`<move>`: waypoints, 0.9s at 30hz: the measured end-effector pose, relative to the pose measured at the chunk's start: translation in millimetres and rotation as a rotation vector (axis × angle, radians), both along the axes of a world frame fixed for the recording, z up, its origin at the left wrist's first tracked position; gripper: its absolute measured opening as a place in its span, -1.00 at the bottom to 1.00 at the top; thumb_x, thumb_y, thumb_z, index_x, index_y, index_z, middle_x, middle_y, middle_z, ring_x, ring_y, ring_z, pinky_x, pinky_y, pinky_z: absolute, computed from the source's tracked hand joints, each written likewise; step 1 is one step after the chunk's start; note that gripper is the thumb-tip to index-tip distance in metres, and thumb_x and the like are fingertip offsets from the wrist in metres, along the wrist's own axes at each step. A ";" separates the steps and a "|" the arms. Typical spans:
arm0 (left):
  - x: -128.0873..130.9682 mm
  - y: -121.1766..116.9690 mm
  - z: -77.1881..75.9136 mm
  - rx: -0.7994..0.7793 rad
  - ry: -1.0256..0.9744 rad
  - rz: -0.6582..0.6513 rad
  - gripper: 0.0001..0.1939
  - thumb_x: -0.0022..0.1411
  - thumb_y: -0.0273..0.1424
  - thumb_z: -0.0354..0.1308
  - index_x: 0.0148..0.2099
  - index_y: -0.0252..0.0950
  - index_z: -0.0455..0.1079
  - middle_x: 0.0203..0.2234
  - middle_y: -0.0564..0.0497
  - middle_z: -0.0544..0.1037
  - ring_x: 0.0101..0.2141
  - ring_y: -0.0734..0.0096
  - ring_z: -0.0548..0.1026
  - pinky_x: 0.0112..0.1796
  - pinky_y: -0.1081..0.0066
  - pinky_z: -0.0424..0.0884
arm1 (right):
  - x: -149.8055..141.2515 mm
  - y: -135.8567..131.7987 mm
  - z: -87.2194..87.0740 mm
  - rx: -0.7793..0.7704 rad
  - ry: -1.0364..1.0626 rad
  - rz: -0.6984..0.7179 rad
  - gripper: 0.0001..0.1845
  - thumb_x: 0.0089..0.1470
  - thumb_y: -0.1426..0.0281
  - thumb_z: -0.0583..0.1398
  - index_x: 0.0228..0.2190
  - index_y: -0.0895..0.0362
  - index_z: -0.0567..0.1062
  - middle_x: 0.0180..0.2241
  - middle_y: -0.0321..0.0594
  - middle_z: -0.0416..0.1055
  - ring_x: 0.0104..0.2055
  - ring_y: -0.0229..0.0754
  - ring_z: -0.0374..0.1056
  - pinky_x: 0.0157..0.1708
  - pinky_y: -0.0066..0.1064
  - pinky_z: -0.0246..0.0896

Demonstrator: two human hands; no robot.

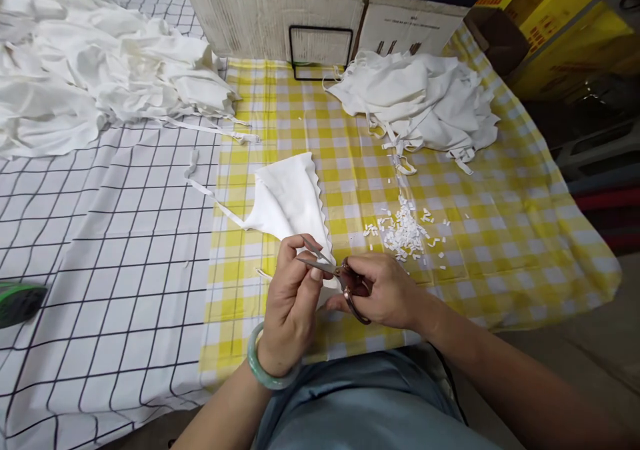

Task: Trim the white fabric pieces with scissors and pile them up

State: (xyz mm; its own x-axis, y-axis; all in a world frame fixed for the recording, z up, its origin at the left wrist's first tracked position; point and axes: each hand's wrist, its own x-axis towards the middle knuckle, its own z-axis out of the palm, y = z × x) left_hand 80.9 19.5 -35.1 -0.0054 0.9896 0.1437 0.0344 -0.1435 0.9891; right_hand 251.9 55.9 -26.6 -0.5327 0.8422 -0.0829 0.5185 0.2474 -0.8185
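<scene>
Scissors (337,271), blades parted, sit gripped in the right hand (383,290); the left hand (293,293) curls its fingers beside them (whether they pinch fabric, I cannot tell). The white garment (293,193) lies partly behind the hands on the checked tablecloth (355,183), likely light and limp, best held by its scalloped edge (317,193).

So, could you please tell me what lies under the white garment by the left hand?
The white garment lies over the yellow checked tablecloth, visible beside it; anything directly beneath the fabric is covered, and the left hand blocks some too.
</scene>
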 end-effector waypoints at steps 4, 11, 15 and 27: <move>15.2 13.1 0.6 -0.021 0.056 -0.105 -0.74 0.41 -0.44 -0.08 -0.30 -0.26 0.38 -0.18 -0.07 0.30 -0.12 0.30 0.29 -0.08 0.30 0.32 | 21.2 -7.8 -2.7 -0.066 -0.040 -0.126 -0.57 -0.06 0.18 0.35 -0.63 0.14 0.28 -0.67 -0.44 0.17 -0.60 -0.40 0.02 -0.57 -0.52 -0.07; 61.9 39.3 2.0 0.054 0.210 -0.362 -0.74 0.41 -0.44 -0.09 -0.34 -0.28 0.34 -0.20 -0.12 0.38 -0.03 0.24 0.35 -0.02 0.24 0.37 | 71.4 -14.7 -16.0 -0.294 0.263 -0.522 -0.50 0.08 0.01 0.20 -0.63 0.11 0.27 -0.71 -0.42 0.13 -0.63 -0.36 0.04 -0.59 -0.49 0.01; 35.8 34.1 14.3 0.151 0.576 -0.450 -0.85 0.32 -0.36 0.10 -0.33 -0.27 0.35 -0.02 -0.19 0.44 0.05 0.09 0.35 0.02 0.09 0.36 | 93.6 -0.8 -15.6 -0.211 0.400 -0.680 -0.50 0.11 -0.12 0.11 -0.38 0.08 0.38 -0.37 -0.23 0.39 -0.47 -0.27 0.24 -0.49 -0.44 0.22; -91.7 68.3 -22.8 0.050 0.693 -0.037 -0.96 0.09 -0.47 0.13 -0.39 -0.27 0.31 -0.28 -0.12 0.47 -0.17 0.15 0.39 -0.03 0.06 0.30 | -64.7 48.9 -27.1 0.017 0.194 -0.121 -0.68 -0.10 0.43 0.32 -0.28 0.07 0.34 -0.24 -0.22 0.39 -0.10 -0.10 0.29 -0.06 -0.24 0.23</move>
State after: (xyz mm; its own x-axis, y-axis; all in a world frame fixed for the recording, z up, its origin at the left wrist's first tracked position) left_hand -10.8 87.8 -57.9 0.1376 0.9795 0.1473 0.6497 -0.2015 0.7330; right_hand 187.1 104.8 -53.7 -0.4324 0.9013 0.0260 0.3786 0.2077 -0.9020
